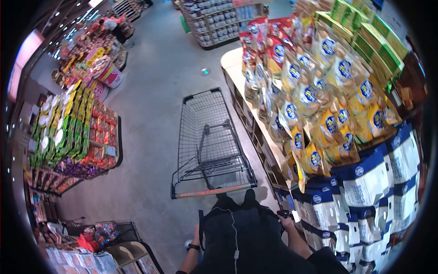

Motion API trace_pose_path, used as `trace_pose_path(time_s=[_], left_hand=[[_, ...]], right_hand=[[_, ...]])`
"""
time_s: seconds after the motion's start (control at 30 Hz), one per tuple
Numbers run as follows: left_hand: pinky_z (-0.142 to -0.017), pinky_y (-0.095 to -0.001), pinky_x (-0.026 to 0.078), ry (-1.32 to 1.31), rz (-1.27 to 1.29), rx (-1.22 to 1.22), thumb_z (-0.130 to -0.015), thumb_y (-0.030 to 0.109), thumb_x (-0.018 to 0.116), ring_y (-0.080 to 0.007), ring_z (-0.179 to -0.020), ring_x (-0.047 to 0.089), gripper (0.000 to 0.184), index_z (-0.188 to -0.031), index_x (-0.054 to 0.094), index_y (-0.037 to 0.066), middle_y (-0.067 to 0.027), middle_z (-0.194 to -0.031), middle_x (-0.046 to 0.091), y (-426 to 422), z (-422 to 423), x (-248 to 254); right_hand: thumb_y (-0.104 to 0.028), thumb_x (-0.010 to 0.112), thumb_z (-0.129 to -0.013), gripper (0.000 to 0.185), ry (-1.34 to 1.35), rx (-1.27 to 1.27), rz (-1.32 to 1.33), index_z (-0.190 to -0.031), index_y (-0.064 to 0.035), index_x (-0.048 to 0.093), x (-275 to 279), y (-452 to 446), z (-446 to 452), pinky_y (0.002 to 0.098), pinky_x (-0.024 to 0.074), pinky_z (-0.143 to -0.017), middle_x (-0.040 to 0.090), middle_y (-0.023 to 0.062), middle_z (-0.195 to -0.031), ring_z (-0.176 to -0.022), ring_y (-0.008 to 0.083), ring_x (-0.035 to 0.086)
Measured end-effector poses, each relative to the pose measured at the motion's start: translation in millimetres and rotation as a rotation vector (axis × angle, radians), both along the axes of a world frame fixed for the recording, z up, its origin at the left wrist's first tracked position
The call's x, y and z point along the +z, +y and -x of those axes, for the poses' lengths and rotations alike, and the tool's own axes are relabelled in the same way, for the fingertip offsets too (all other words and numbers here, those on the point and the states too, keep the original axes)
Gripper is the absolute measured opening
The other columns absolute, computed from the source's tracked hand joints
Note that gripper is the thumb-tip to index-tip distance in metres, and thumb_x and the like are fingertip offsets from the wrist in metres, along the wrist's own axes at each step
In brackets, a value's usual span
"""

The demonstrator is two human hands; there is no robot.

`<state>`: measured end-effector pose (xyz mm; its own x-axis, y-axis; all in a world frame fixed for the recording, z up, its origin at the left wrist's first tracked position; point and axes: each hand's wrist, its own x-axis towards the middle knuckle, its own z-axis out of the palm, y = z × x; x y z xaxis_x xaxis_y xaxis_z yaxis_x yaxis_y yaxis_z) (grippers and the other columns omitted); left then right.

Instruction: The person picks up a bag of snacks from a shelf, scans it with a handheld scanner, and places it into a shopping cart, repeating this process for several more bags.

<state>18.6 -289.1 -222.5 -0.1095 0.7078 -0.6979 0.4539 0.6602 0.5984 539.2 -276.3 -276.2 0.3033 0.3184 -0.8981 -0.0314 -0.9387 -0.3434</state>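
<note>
The shopping cart [212, 137] stands on the grey floor [146, 137], directly in front of the person. It has a dark frame, a wire mesh basket and a reddish bar [214, 192] across the side nearest to the body. Its right side is near the long left edge of the pale surface [260, 116], which carries many clear, yellow and red bags [315, 96]; the far left corner of this surface is rounded. To the left, floor is open as far as the edge of the stacked display [75, 132], and ahead it continues between the stands. The right hand [286, 221] is beside the body, curled around a small dark object [284, 213]. The left hand [197, 234] hangs at the other side, partly covered by black cloth [242, 237], so I cannot tell its grasp. The wheels are hard to make out through the mesh, and the view's corners are black.
</note>
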Motion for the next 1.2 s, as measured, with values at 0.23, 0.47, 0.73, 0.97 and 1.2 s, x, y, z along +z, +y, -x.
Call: trace_pose_path(time_s=[0.23, 0.47, 0.73, 0.97, 1.2], left_hand=[[-0.075, -0.0325, 0.053, -0.058, -0.083, 0.147, -0.096, 0.036, 0.068, -0.0152, -0.089, 0.067, 0.042, -0.114, 0.069, -0.001, -0.0060, -0.096, 0.071, 19, -10, -7], [-0.075, -0.0325, 0.053, -0.139, -0.094, 0.270, -0.096, 0.036, 0.068, -0.0150, -0.089, 0.067, 0.042, -0.115, 0.068, -0.002, -0.0056, -0.097, 0.071, 6, 7, -13], [-0.076, -0.0324, 0.053, -0.321, -0.099, 0.304, -0.096, 0.035, 0.069, -0.0148, -0.090, 0.067, 0.042, -0.116, 0.068, -0.002, -0.0052, -0.098, 0.071, -17, 58, -11], [-0.077, -0.0350, 0.053, -0.062, -0.050, 0.096, -0.096, 0.034, 0.068, -0.0180, -0.094, 0.066, 0.041, -0.118, 0.067, 0.000, -0.0067, -0.102, 0.070, 12, 101, -19], [-0.079, -0.0380, 0.052, 0.229, -0.072, -0.115, -0.095, 0.034, 0.066, -0.0219, -0.097, 0.065, 0.041, -0.121, 0.066, 0.002, -0.0085, -0.106, 0.069, 24, 102, -44]], right_hand=[[-0.027, 0.072, -0.092, 0.029, -0.024, 0.081, -0.107, -0.107, -0.0026, 0.067, -12, 32, -8, 0.0364, 0.0520, -0.059, 0.066, 0.0077, -0.081, -0.065, 0.0189, 0.064], [-0.017, 0.068, -0.094, 0.015, -0.008, 0.067, -0.133, -0.095, -0.0030, 0.064, -3, 62, 12, 0.0358, 0.0471, -0.048, 0.061, 0.0051, -0.068, -0.052, 0.0172, 0.058], [-0.040, 0.081, -0.084, 0.066, -0.134, 0.224, 0.079, -0.120, 0.0125, 0.065, 41, 88, 49, 0.0437, 0.0564, -0.073, 0.073, 0.0188, -0.102, -0.084, 0.0262, 0.071], [-0.030, 0.075, -0.092, 0.037, -0.078, 0.156, -0.169, -0.090, 0.0051, 0.062, 10, 71, 58, 0.0391, 0.0547, -0.046, 0.064, 0.0123, -0.066, -0.050, 0.0232, 0.065], [-0.030, 0.075, -0.092, 0.041, -0.105, -0.060, -0.051, -0.097, 0.0083, 0.060, 28, 49, 80, 0.0396, 0.0572, -0.046, 0.066, 0.0164, -0.072, -0.052, 0.0265, 0.068]])
